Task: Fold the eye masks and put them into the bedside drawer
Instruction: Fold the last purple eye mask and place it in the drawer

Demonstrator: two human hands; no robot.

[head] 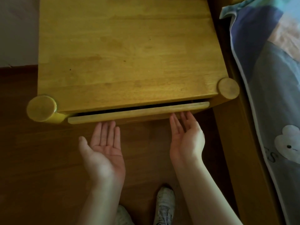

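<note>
The bedside cabinet was smooth, lacquered yellow wood; the floor dark wood; the bedding soft cloth.

Both palms face up, the left hand and right hand reaching with their fingers under the front lip of the bedside drawer, which stands open only a narrow crack. A bed with a blue cover lies just beside the wooden nightstand, and 2 white shoes rest on the dark floor.

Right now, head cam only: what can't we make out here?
- Drawer interior: only a thin dark gap shows; the tabletop hides the contents.
- Eye masks: none in view.
- Fingertips of left hand and right hand: tucked under the drawer front, so the grip is unclear.
- Shoes: cut off by the bottom edge.
- Bedding: cut off by the right edge.
</note>
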